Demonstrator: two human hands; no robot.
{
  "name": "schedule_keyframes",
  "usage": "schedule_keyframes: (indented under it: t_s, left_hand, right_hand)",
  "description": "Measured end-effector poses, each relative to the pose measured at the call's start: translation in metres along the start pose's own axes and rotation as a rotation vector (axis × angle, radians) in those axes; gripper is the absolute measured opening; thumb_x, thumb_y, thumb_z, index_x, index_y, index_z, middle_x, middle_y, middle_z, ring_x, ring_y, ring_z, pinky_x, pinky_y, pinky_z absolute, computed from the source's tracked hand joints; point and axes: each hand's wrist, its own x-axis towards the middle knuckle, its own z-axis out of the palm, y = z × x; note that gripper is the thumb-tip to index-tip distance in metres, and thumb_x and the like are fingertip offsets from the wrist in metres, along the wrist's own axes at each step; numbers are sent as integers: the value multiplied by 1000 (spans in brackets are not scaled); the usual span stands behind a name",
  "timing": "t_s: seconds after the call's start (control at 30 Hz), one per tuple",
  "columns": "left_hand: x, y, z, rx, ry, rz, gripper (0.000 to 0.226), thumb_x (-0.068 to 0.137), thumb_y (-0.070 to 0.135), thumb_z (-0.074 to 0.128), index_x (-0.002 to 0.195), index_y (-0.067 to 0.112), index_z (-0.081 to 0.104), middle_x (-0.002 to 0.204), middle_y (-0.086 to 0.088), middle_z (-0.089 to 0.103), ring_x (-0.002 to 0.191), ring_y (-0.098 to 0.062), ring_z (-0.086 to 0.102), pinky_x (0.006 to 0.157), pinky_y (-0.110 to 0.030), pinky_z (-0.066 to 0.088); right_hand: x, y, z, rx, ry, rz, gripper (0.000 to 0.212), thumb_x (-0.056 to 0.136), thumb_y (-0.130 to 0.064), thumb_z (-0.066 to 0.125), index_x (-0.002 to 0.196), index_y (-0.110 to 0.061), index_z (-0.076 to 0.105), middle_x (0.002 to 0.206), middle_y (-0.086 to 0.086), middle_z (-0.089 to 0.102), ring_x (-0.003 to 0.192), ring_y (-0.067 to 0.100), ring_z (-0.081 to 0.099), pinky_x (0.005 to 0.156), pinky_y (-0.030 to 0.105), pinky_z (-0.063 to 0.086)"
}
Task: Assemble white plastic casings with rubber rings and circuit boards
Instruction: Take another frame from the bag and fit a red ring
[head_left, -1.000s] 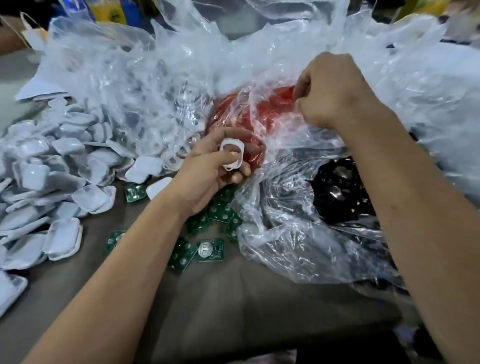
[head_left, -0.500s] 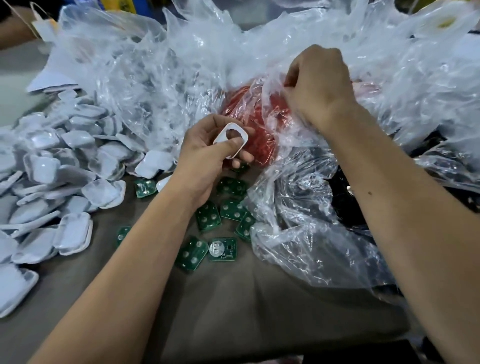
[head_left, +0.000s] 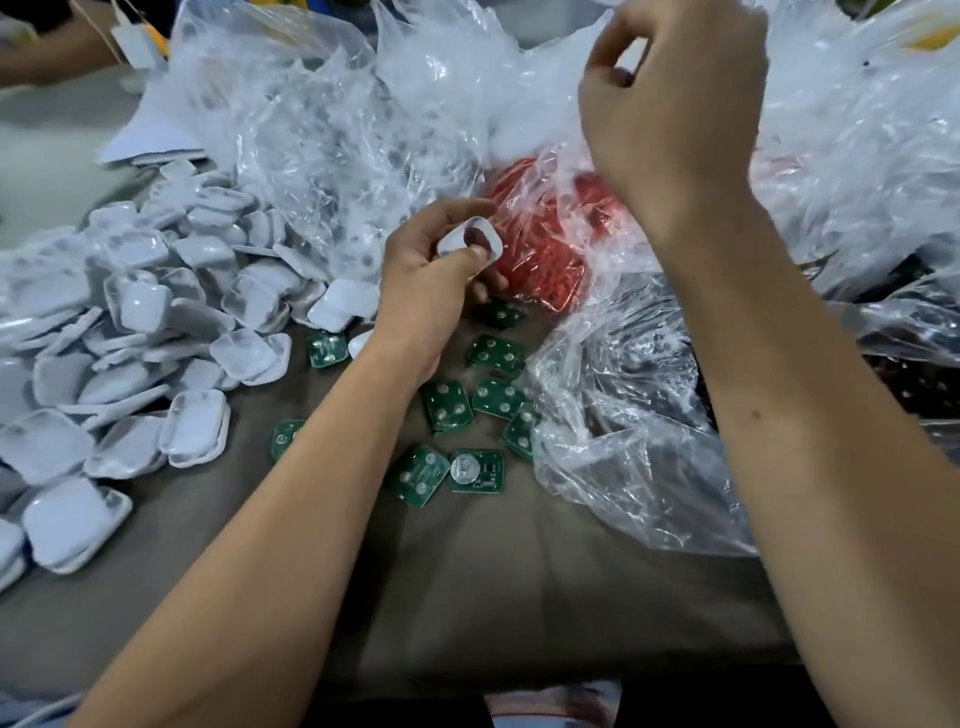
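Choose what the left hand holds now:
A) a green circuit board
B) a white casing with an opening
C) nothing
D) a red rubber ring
B: the left hand grips a white casing whose open middle shows between thumb and fingers; the circuit boards lie on the table.

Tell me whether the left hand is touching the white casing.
Touching. The head view shows the left hand pinching the white casing, thumb pressed on its lower rim and fingers behind it.
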Motion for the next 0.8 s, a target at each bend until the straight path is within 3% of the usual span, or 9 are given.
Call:
schedule_keyframes:
  t_s: [0.07, 0.13, 0.2, 0.27, 0.33, 0.4, 0.5, 0.67, 0.8]
  left_hand:
    - [-1, 1, 0, 39, -1, -5, 43, 87, -10, 54, 108, 22, 74, 120, -19, 68, 68, -20, 70, 62, -28, 54]
    - [-2, 0, 0, 66, 3, -23, 48, 88, -14, 53, 106, 26, 72, 115, -14, 70, 69, -20, 72, 64, -26, 55]
    - [-3, -2, -2, 76, 1, -46, 51, 85, -18, 53, 103, 25, 72, 90, 0, 74, 67, -19, 73, 62, -25, 56]
    - [-5, -2, -3, 85, -21, -54, 46, 82, -19, 54, 103, 17, 74, 76, 2, 73, 65, -18, 71, 60, -26, 55]
    - [-8, -2, -5, 61, -12, -91, 40, 83, -19, 58, 102, 12, 75, 80, -5, 74, 64, -18, 70, 59, -25, 55]
    - [-13, -3, -8, -5, -6, -139, 34, 86, -18, 61, 98, 11, 75, 81, -11, 75, 62, -19, 69, 57, -25, 55]
    - [-14, -2, -12, -94, 31, -191, 25, 91, -13, 59, 105, 4, 70, 81, -13, 74, 60, -23, 68, 56, -27, 56]
    - [-13, 2, -13, -175, 112, -259, 28, 98, -8, 44, 104, 2, 69, 82, -16, 75, 57, -26, 68, 62, -34, 49]
    - [-15, 5, -12, -114, 118, -227, 30, 98, -9, 43, 104, 4, 70, 80, -13, 76, 57, -24, 69, 53, -30, 57]
  right_hand:
    - [-17, -13, 5, 239, -153, -58, 23, 93, -14, 61, 99, -24, 81, 75, -21, 67, 62, -10, 58, 64, 1, 37]
    - [-35, -16, 14, 405, -334, -36, 25, 94, -6, 63, 102, -19, 82, 58, -29, 54, 51, -16, 52, 60, -1, 35]
    - [-50, -8, 20, 455, -440, -17, 24, 98, -8, 65, 112, -18, 81, 68, -28, 58, 51, -17, 54, 60, 2, 40]
    - [-61, 4, 21, 489, -495, -9, 26, 99, -11, 69, 123, -18, 76, 81, -19, 66, 54, -8, 64, 58, 10, 50]
    - [-69, 15, 21, 528, -530, 21, 33, 96, -9, 73, 128, -17, 73, 87, -9, 72, 54, 8, 71, 55, 22, 59]
    - [-76, 23, 22, 563, -539, 49, 36, 93, -5, 75, 128, -13, 72, 91, -5, 74, 57, 14, 74, 55, 29, 62]
    - [-82, 28, 25, 636, -511, 77, 38, 92, -3, 76, 129, -9, 71, 88, -2, 75, 63, 15, 75, 54, 28, 62]
    - [-82, 34, 25, 691, -496, 73, 38, 90, -1, 78, 126, -14, 74, 97, -3, 76, 72, 15, 76, 53, 28, 61]
    - [-82, 35, 26, 768, -516, 81, 36, 90, 2, 77, 122, -15, 75, 95, 0, 77, 74, 15, 76, 53, 30, 61]
